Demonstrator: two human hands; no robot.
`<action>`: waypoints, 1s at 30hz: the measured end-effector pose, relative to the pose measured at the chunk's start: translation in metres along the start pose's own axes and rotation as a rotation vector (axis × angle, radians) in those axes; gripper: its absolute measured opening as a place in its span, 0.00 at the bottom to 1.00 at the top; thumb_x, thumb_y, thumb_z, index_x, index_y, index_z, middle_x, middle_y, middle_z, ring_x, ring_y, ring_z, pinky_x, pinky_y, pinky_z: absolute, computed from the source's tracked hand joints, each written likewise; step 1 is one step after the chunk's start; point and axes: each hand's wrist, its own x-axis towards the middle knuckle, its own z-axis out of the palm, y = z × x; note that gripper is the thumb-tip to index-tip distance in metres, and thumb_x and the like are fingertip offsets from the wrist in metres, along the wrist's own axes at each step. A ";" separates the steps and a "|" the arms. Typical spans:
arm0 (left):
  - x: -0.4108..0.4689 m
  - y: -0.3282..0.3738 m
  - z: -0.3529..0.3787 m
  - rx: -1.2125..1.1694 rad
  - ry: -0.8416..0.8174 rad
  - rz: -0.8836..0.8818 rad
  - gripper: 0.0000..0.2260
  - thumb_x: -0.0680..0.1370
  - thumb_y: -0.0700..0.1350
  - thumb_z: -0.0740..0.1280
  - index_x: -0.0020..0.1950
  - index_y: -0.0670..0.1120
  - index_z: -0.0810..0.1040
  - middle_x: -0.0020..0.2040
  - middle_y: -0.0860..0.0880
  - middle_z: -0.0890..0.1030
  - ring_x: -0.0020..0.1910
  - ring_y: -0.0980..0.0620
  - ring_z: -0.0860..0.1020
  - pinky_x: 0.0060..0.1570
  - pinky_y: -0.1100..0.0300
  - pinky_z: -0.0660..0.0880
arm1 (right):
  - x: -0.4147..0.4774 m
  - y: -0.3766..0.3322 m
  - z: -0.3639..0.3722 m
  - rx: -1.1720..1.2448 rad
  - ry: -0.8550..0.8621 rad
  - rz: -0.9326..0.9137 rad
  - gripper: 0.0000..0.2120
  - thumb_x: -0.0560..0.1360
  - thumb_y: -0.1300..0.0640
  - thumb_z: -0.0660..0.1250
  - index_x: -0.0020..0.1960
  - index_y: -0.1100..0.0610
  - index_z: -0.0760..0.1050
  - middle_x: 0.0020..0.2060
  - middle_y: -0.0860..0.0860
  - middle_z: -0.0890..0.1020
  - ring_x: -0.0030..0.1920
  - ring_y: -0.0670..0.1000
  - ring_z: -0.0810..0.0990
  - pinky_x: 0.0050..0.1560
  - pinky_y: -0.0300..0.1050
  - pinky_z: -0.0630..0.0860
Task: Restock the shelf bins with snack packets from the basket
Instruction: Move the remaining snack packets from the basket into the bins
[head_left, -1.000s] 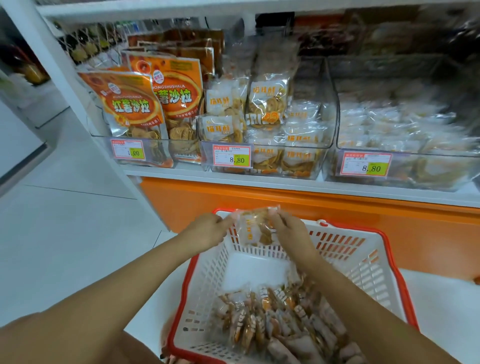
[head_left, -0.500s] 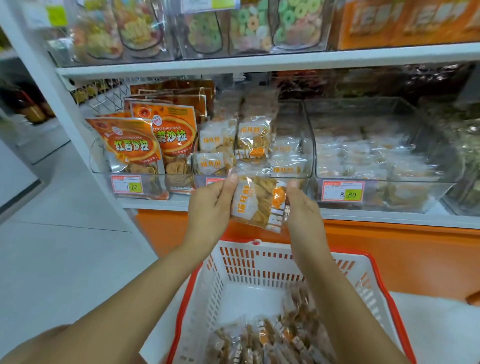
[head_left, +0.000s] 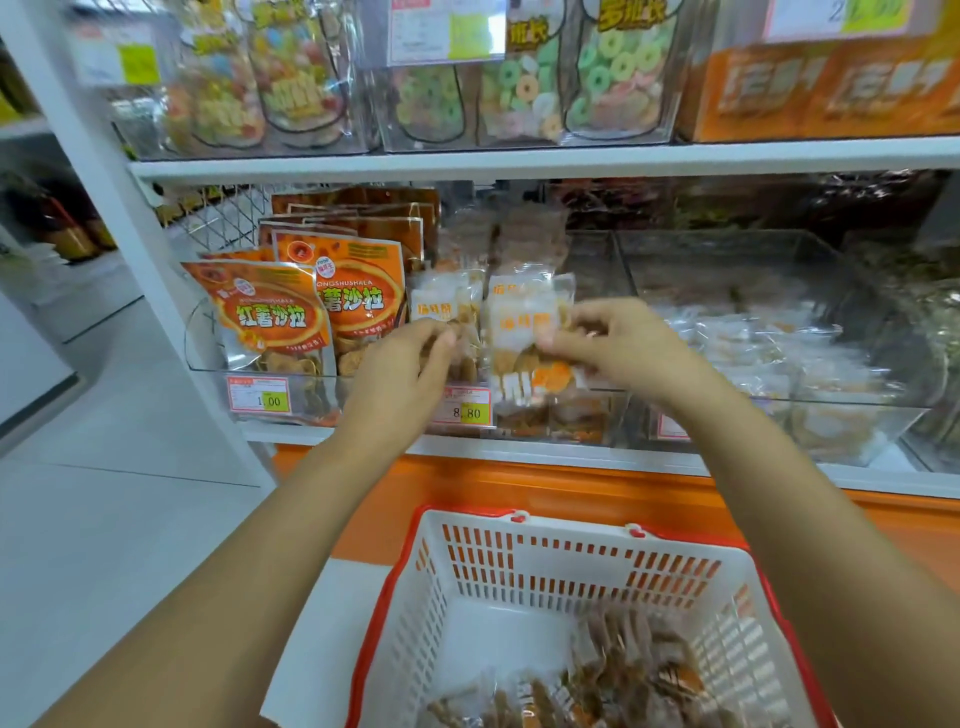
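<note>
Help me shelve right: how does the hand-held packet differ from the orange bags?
The held packet is clear and white, the orange bags printed orange. The held packet looks smaller than the orange bags. The right hand pinches it; the orange bags stand in the left bin. Both show brownish snacks.

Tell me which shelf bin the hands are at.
The middle bin tagged 8.80: the right hand pinches the packet at it, between the orange-bag bin and the wide right bin.

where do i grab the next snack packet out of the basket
Come straight down through the open top of the basket and pinch the upper edge of a topmost packet in the heap. The heap sits low against the near right wall, and the basket's walls rise around it, so a sideways reach is blocked.
</note>
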 end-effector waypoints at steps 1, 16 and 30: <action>0.003 -0.005 0.001 0.040 -0.017 -0.021 0.11 0.81 0.46 0.59 0.57 0.45 0.79 0.52 0.49 0.81 0.50 0.52 0.78 0.51 0.54 0.75 | 0.010 0.001 -0.002 0.013 0.096 0.007 0.17 0.73 0.47 0.70 0.46 0.62 0.80 0.32 0.55 0.80 0.30 0.45 0.75 0.34 0.35 0.71; 0.011 -0.020 0.013 0.189 -0.064 -0.018 0.13 0.79 0.42 0.64 0.63 0.44 0.76 0.59 0.46 0.77 0.57 0.50 0.76 0.52 0.68 0.64 | 0.067 0.014 0.020 -0.231 0.190 0.141 0.17 0.68 0.47 0.76 0.42 0.59 0.76 0.36 0.51 0.79 0.37 0.51 0.78 0.33 0.41 0.70; 0.002 -0.016 0.013 0.168 -0.116 0.026 0.13 0.78 0.41 0.64 0.63 0.43 0.76 0.58 0.47 0.77 0.53 0.53 0.75 0.53 0.65 0.68 | 0.052 0.018 0.032 -0.101 0.376 0.063 0.28 0.69 0.48 0.75 0.62 0.57 0.67 0.45 0.47 0.73 0.46 0.47 0.74 0.40 0.38 0.68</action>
